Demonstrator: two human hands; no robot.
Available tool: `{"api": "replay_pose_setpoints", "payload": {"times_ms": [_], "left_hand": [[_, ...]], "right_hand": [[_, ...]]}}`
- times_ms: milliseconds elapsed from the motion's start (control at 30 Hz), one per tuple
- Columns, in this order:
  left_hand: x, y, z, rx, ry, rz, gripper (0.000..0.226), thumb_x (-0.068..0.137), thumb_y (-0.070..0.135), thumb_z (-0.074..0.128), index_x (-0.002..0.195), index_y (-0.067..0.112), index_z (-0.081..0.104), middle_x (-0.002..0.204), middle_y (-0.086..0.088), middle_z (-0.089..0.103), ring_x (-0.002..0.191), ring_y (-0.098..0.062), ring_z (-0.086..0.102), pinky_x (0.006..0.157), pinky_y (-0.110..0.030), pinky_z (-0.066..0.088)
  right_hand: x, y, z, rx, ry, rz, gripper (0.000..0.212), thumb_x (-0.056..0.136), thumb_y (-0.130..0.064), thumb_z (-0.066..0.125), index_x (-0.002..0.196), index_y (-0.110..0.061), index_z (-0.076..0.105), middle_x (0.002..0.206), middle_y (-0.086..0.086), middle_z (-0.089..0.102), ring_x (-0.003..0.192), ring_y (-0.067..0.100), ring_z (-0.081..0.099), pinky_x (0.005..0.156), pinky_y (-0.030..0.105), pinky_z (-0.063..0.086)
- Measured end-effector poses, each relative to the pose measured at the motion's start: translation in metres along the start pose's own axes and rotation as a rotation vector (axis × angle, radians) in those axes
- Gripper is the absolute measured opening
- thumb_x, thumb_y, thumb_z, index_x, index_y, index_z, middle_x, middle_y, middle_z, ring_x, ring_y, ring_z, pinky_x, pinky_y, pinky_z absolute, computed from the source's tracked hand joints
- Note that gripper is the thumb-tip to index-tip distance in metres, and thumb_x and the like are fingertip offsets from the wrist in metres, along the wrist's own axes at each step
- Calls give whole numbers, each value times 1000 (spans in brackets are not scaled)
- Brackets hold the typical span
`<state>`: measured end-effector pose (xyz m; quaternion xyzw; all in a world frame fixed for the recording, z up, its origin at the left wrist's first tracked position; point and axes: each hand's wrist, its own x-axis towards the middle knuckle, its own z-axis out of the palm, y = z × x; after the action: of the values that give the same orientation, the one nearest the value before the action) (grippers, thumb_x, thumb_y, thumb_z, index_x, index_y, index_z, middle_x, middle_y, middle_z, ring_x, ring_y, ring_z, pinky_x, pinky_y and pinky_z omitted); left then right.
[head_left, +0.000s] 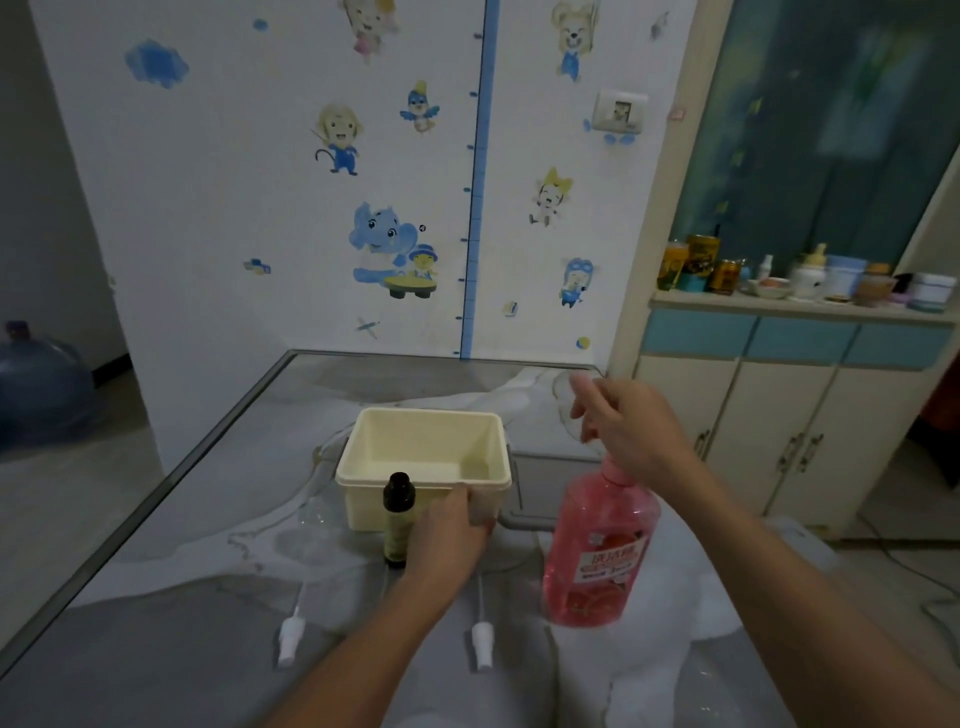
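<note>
A cream plastic tub stands in the middle of the glass table, with nothing visible inside. My left hand grips its near front wall, thumb on the rim. A small dark bottle with a black cap stands upright against the tub's front, just left of that hand. To the right stands a large pink bottle of red liquid. My right hand is over its top and hides the pump head, with its blurred fingers stretched forward and to the left.
Two white spray heads with thin tubes lie near the front of the table: one at the left, one at the centre. The wall is just behind the table. A cabinet with jars stands at the right, and a water jug is on the floor at the left.
</note>
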<state>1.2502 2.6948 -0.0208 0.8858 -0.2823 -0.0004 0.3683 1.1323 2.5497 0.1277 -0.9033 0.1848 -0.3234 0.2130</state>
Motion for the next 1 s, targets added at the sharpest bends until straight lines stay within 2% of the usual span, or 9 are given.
{"api": "replay_pose_setpoints", "payload": {"times_ms": [67,133,267,400,533,700,800,900,1000], "left_hand": [[-2,4,-2,-75,72,80,23,82,37,64,97,22,57,95,-3,68,90,-24,64,77,-39,53],[-4,14,-8,-174,128,177,27,85,36,64,108,24,59,100,3,63,92,-17,60,82,-36,50],[-12,45,-28,-298,147,366,39,86,29,64,124,32,54,103,9,49,88,-3,50,75,-10,39],[-12,64,-37,-308,14,439,43,91,32,59,133,35,47,113,8,49,96,-7,49,79,-18,39],[-8,67,-38,-329,-63,476,49,90,34,62,136,27,49,120,13,54,103,-7,53,83,-17,40],[-5,73,-39,-344,-17,520,43,88,36,64,128,22,55,108,12,57,88,-7,54,74,-14,41],[-2,75,-40,-323,-26,546,47,89,38,62,132,22,53,110,8,57,82,-4,50,70,-10,38],[1,73,-40,-315,-51,558,50,89,38,62,135,22,51,112,4,59,80,-4,50,72,-13,38],[1,76,-39,-320,-59,575,49,90,39,61,136,25,50,109,4,59,81,-5,51,72,-18,39]], "right_hand": [[-3,-2,0,218,124,193,58,97,-55,27,75,-19,66,69,-2,69,67,10,66,67,33,51],[-2,-4,-2,334,137,379,59,99,-52,24,74,-15,63,72,2,70,66,10,65,67,33,49],[-1,-8,-1,533,34,587,51,100,-41,32,79,-5,62,72,9,68,69,24,62,72,36,50],[2,-12,-6,551,-62,644,24,95,-10,41,96,6,59,69,11,63,60,26,57,52,24,47],[3,-17,-15,571,-178,679,14,94,-3,46,101,4,56,78,14,62,57,23,56,35,11,39],[6,-14,-11,542,-214,674,22,91,-4,51,109,8,58,76,14,64,57,25,60,51,22,46],[8,-15,-11,518,-220,662,25,90,1,49,110,14,58,75,17,61,46,19,60,41,15,43],[10,-20,-14,489,-284,670,20,88,7,46,99,12,62,70,16,56,35,15,56,29,8,33],[11,-23,-15,412,-399,642,26,91,11,41,74,-1,55,67,11,52,46,17,54,27,11,32]]}}
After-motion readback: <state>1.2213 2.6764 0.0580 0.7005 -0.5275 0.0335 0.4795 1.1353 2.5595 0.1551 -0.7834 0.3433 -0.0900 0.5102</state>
